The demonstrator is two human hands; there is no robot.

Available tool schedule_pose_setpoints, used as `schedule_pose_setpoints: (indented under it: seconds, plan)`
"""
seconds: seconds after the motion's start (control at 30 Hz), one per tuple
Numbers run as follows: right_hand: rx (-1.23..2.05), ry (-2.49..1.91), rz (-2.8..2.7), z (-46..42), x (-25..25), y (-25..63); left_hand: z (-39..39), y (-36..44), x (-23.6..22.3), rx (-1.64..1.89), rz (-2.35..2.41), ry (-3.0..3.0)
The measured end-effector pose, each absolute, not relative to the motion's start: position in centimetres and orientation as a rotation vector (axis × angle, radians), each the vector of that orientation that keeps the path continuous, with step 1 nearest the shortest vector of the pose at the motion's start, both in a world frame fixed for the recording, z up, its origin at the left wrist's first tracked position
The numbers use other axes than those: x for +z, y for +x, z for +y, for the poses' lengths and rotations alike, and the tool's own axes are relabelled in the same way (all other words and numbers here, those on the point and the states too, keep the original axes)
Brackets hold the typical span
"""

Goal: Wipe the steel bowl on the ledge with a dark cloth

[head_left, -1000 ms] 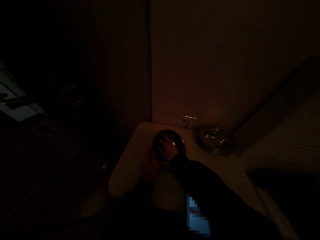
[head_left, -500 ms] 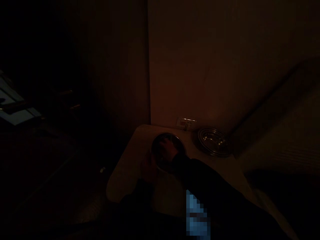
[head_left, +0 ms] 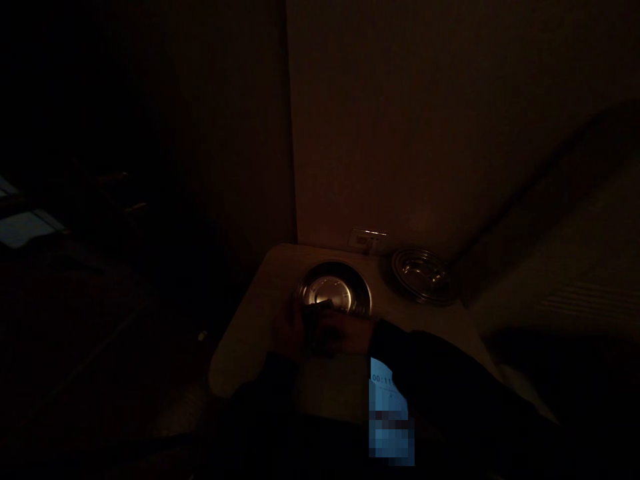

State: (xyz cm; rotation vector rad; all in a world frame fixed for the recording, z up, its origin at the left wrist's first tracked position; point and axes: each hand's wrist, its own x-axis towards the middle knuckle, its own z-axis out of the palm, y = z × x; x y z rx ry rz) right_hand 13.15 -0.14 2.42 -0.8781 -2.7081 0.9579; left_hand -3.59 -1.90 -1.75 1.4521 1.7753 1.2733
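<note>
The scene is very dark. A round steel bowl (head_left: pixel 334 290) stands on a small pale table (head_left: pixel 260 313) against the wall. My left hand (head_left: pixel 286 328) rests at the bowl's near left rim. My right hand (head_left: pixel 345 331) lies at the near rim, just outside the bowl, with a dark sleeve behind it. Between the two hands is a small dark object (head_left: pixel 319 319) whose nature I cannot make out. The fingers of both hands are too dim to read.
A second steel dish (head_left: pixel 423 275) sits at the table's far right corner. A wall socket (head_left: pixel 367 238) is just behind the bowl. A bed edge (head_left: pixel 575 293) lies to the right. The floor to the left is dark.
My right hand has come out of the bowl and back to its near rim, so the bowl's shiny inside now shows. My left hand stays beside the bowl.
</note>
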Motion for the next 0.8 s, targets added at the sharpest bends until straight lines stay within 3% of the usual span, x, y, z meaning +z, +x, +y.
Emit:
schedule_pose_setpoints:
  seconds: [0.53,0.8]
  plan:
    - [0.275,-1.035,-3.012,-1.9,2.9,16.8,1.4,-3.8,1.3,1.096,1.58,1.611]
    - [0.491,-1.009,-2.716,-1.4,2.4,14.9,-0.5,-2.8,0.4,1.147,1.551,1.32]
